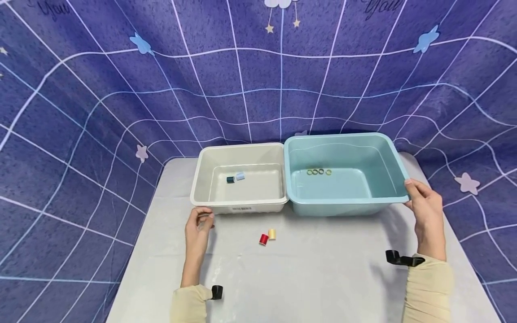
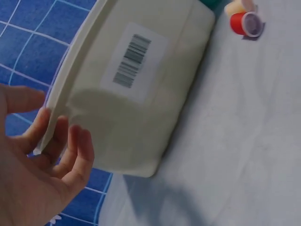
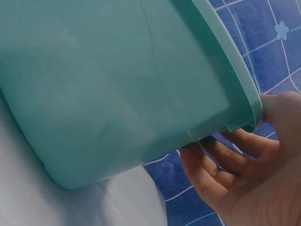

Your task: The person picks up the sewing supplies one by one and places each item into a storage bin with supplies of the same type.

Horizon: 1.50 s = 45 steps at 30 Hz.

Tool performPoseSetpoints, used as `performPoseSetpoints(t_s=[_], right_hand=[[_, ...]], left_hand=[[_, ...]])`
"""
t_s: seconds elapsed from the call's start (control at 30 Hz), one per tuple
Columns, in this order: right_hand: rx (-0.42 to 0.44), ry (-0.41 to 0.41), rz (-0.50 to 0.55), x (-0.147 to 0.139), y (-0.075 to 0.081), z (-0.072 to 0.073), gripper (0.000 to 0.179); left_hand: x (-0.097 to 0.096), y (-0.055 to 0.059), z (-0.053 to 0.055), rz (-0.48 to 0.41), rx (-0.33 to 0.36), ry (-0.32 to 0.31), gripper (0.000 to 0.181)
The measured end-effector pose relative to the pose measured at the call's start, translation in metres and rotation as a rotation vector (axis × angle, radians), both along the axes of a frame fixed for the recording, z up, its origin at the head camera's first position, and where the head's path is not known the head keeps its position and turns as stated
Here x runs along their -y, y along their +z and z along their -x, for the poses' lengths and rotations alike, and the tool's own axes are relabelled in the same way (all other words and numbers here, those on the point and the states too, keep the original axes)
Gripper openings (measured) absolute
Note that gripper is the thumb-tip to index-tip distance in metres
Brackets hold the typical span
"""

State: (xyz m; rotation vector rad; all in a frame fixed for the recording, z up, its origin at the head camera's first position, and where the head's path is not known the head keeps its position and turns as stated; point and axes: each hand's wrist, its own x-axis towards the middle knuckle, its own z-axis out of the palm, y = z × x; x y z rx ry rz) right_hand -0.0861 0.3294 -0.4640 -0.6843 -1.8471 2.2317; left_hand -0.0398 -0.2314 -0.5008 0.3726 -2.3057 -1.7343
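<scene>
My left hand (image 1: 199,226) is at the front left corner of a white plastic bin (image 1: 238,207), curled fingers (image 2: 82,150) at its rim. At the front right corner of a light blue bin (image 1: 347,200), my right hand (image 1: 428,211) grips the rim, thumb on top and fingers (image 3: 202,174) underneath. Inside the white bin lie a dark green thread spool (image 1: 230,180) and a light blue spool (image 1: 240,176). Several small greenish rings (image 1: 321,172) sit in a row in the blue bin. A red spool (image 1: 264,239) and a yellow spool (image 1: 272,234) lie on the table before the bins.
Both bins stand side by side at the back of a white-covered table (image 1: 315,269). A blue curtain (image 1: 258,72) with white lines and stars hangs behind and at the sides. A barcode label (image 2: 134,61) is on the white bin's front. Black straps (image 1: 400,259) show at both wrists.
</scene>
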Motion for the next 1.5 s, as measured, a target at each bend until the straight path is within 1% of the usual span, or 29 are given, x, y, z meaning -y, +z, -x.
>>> performPoseSetpoints(t_s=[0.2, 0.3, 0.5, 0.6, 0.7, 0.77, 0.87, 0.93, 1.03, 1.1, 1.27, 1.37, 1.5], right_hand=[[-0.003, 0.001, -0.003, 0.001, -0.002, 0.000, 0.004], [0.002, -0.003, -0.003, 0.001, -0.002, 0.000, 0.005], [0.006, -0.020, 0.006, 0.001, -0.002, 0.000, 0.005], [0.004, -0.026, 0.007, 0.001, -0.002, 0.000, 0.005], [0.003, -0.027, 0.008, 0.001, -0.002, 0.000, 0.005], [0.002, -0.028, 0.008, 0.002, -0.002, 0.000, 0.005], [-0.004, -0.028, 0.011, 0.002, -0.002, -0.001, 0.005], [-0.009, -0.030, 0.017, 0.002, -0.002, -0.001, 0.005], [-0.012, -0.036, 0.025, 0.002, -0.002, -0.001, 0.005], [-0.014, -0.041, 0.030, 0.002, -0.002, -0.001, 0.006], [-0.016, -0.043, 0.036, 0.003, -0.002, -0.001, 0.005], [-0.021, -0.039, 0.045, 0.002, -0.002, 0.000, 0.005], [-0.029, -0.041, 0.058, 0.003, -0.003, 0.000, 0.006]], left_hand=[[-0.013, -0.011, -0.006, 0.060, 0.019, -0.076, 0.029], [-0.018, -0.016, -0.007, 0.109, 0.012, -0.131, 0.031], [-0.025, -0.024, -0.008, 0.239, 0.012, -0.280, 0.029], [-0.029, -0.029, -0.010, 0.348, 0.018, -0.330, 0.028], [-0.034, -0.034, -0.011, 0.468, 0.008, -0.354, 0.029], [-0.037, -0.036, -0.012, 0.547, 0.001, -0.358, 0.030], [-0.041, -0.040, -0.013, 0.630, -0.006, -0.362, 0.031], [-0.044, -0.042, -0.014, 0.669, -0.014, -0.369, 0.031], [-0.047, -0.046, -0.014, 0.697, -0.044, -0.390, 0.031], [-0.049, -0.050, -0.014, 0.696, -0.072, -0.412, 0.030], [-0.051, -0.061, -0.014, 0.659, -0.131, -0.469, 0.028], [-0.053, -0.067, -0.014, 0.646, -0.139, -0.495, 0.031], [-0.055, -0.075, -0.015, 0.647, -0.106, -0.515, 0.040]])
